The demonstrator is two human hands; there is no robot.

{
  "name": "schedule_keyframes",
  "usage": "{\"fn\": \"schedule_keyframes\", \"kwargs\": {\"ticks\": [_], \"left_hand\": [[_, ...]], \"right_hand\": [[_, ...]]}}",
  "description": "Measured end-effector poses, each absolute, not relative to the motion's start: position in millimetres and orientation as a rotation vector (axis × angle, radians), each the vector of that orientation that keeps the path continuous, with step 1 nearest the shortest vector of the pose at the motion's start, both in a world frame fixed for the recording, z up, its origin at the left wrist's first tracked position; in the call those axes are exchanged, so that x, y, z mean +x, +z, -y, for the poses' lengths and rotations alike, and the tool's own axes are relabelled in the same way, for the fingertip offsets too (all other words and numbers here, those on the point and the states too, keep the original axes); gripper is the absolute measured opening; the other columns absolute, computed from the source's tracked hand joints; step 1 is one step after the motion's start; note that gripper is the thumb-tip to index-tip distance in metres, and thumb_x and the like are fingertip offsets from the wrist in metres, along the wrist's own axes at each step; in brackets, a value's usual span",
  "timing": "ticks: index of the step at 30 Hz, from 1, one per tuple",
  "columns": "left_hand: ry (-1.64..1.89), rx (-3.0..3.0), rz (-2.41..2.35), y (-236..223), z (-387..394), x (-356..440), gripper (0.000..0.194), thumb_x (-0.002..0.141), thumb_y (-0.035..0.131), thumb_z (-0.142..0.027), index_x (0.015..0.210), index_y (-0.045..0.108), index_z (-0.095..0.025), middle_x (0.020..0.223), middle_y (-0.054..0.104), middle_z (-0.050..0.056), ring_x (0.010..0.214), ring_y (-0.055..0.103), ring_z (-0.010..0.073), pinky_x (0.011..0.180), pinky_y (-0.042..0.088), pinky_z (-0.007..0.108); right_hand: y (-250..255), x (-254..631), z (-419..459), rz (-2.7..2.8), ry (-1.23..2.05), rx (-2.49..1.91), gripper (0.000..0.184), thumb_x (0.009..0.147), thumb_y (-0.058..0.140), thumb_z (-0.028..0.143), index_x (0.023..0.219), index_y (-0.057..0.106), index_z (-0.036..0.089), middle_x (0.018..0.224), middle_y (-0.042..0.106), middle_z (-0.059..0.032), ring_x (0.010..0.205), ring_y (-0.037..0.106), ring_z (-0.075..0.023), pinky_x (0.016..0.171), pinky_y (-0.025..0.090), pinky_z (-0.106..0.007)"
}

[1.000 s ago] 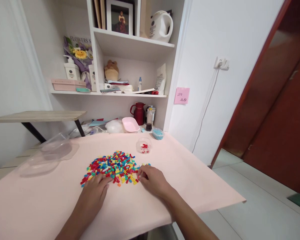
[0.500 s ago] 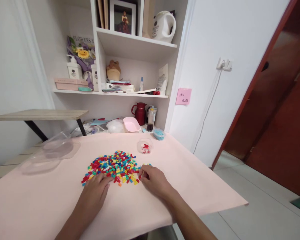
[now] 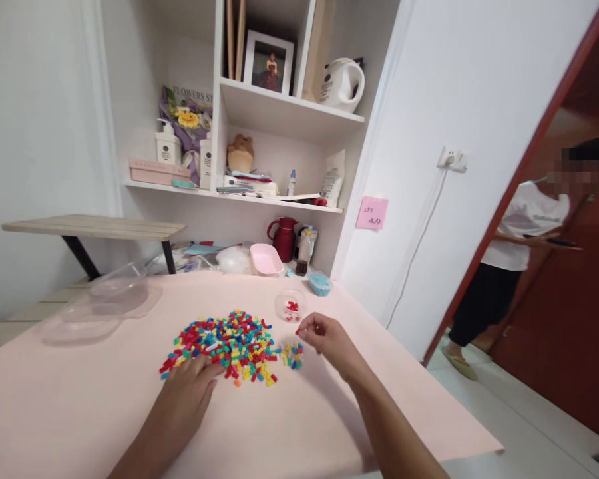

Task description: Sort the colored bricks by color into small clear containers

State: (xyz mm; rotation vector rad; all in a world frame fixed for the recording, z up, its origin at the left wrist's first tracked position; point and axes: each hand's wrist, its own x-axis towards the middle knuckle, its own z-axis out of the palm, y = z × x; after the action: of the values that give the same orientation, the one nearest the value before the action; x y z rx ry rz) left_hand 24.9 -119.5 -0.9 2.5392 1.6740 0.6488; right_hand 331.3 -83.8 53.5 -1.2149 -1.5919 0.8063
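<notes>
A heap of small coloured plastic pieces (image 3: 227, 342) in red, blue, yellow and green lies on the pink table cover (image 3: 299, 426). My left hand (image 3: 190, 384) rests flat at the heap's near edge, fingers touching the pieces. Raised above the table, my right hand (image 3: 327, 336) pinches a small red piece (image 3: 297, 331) between its fingertips, just short of a small clear cup (image 3: 290, 307) that holds a few red pieces. A little cluster of pieces (image 3: 292, 354) lies under that hand.
A clear cup of blue pieces (image 3: 320, 283), a pink tray (image 3: 266, 259) and a red jug (image 3: 284, 238) stand at the back. Clear plastic lids (image 3: 104, 303) lie at the left. Shelves rise behind. A person (image 3: 519, 246) stands in the doorway at right.
My right hand has lifted off the heap's right edge with a red piece and moved toward the small clear cup. A person has come into view in the doorway. The view shifted.
</notes>
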Motion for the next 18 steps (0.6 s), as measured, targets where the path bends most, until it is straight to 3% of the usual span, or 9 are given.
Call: {"fn": "schedule_keyframes", "kwargs": {"ticks": [6, 11, 15, 18], "left_hand": [[0.639, 2.516, -1.684, 1.0, 119.4, 26.1, 0.035, 0.091, 0.039, -0.021, 0.108, 0.069, -0.03, 0.101, 0.065, 0.005, 0.098, 0.059, 0.0224, 0.088, 0.044, 0.041], [0.654, 2.488, -1.679, 3.6, 122.2, 26.9, 0.034, 0.091, 0.04, -0.022, 0.107, 0.069, -0.03, 0.102, 0.065, 0.006, 0.1, 0.06, 0.0228, 0.089, 0.044, 0.04], [0.643, 2.478, -1.688, 7.6, 125.8, 29.1, 0.034, 0.091, 0.04, -0.022, 0.107, 0.069, -0.029, 0.102, 0.065, 0.006, 0.099, 0.059, 0.0228, 0.088, 0.044, 0.04], [0.644, 2.477, -1.693, 9.2, 126.9, 30.0, 0.036, 0.091, 0.038, -0.02, 0.108, 0.069, -0.028, 0.102, 0.064, 0.006, 0.098, 0.058, 0.0224, 0.088, 0.043, 0.04]], "right_hand": [[85.6, 343.2, 21.2, 1.396, 0.599, -1.253, 0.017, 0.067, 0.064, 0.032, 0.073, 0.065, 0.017, 0.062, 0.056, 0.0009, 0.052, 0.047, -0.0109, 0.047, 0.037, -0.023], [71.6, 341.2, 1.9, 1.313, 0.569, -1.303, 0.03, 0.069, 0.06, 0.033, 0.094, 0.067, 0.018, 0.071, 0.057, 0.0012, 0.05, 0.051, -0.0104, 0.046, 0.036, -0.023], [60.3, 337.3, 19.4, 1.321, 0.624, -1.294, 0.029, 0.074, 0.054, 0.036, 0.093, 0.067, 0.017, 0.073, 0.059, 0.0, 0.051, 0.053, -0.0105, 0.045, 0.035, -0.022], [58.3, 329.7, 44.7, 1.489, 0.838, -1.247, 0.024, 0.075, 0.056, 0.034, 0.086, 0.068, 0.016, 0.071, 0.061, -0.0004, 0.051, 0.052, -0.01, 0.044, 0.034, -0.021]]}}
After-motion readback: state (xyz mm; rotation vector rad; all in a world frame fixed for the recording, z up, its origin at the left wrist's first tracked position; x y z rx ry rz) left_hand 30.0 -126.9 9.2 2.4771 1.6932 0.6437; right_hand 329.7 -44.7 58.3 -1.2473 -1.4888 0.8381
